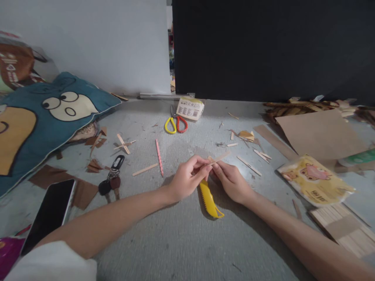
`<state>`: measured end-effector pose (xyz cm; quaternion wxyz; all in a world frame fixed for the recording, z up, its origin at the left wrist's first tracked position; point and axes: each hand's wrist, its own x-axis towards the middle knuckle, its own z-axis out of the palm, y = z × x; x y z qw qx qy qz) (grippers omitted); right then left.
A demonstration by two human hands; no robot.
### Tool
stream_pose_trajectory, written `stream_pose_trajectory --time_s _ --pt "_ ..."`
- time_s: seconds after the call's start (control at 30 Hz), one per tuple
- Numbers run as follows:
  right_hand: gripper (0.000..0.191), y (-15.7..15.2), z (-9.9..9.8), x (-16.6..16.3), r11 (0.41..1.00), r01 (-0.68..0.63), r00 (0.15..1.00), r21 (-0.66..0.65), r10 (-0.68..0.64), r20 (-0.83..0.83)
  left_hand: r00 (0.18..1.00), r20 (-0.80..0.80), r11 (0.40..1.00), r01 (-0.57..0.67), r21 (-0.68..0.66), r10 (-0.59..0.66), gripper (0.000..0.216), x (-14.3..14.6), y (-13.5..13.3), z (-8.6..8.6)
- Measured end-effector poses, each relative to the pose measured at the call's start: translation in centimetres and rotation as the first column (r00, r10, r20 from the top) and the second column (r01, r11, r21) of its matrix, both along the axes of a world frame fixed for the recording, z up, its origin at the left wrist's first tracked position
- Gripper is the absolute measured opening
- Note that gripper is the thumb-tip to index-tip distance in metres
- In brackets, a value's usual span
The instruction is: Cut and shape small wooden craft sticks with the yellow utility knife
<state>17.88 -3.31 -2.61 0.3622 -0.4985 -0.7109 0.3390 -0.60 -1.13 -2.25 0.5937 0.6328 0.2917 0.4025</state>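
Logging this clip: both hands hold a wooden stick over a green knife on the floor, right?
No: the knife is yellow, not green. In the head view the left hand and right hand hold the stick over it.

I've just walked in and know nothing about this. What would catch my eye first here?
The middle draws the eye first: the left hand and right hand pinch a thin wooden stick between them, just above a yellow cutter lying on the grey floor. On the left, a big blue cushion with cartoon eyes stands out. Scissors with yellow and red handles lie farther back.
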Motion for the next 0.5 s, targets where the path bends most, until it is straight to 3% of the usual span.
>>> stream_pose_trajectory --time_s 0.17,0.37,0.5 --pt "0.056 -0.07 0.30 -0.02 0.999 0.008 1.000 -0.034 -0.009 -0.030 1.000 -0.017 1.000 0.004 -0.030 -0.004 0.036 0.01 -0.15 0.19" --pt "0.057 0.01 0.58 0.43 0.985 -0.134 0.970 -0.113 0.107 -0.218 0.998 -0.016 0.998 0.065 -0.012 -0.065 0.039 -0.06 -0.20 0.27" --pt "0.046 -0.02 0.46 0.50 0.996 -0.056 0.951 -0.076 0.030 -0.307 0.996 -0.021 0.996 0.086 0.013 -0.085 0.039 -0.18 -0.22 0.45"
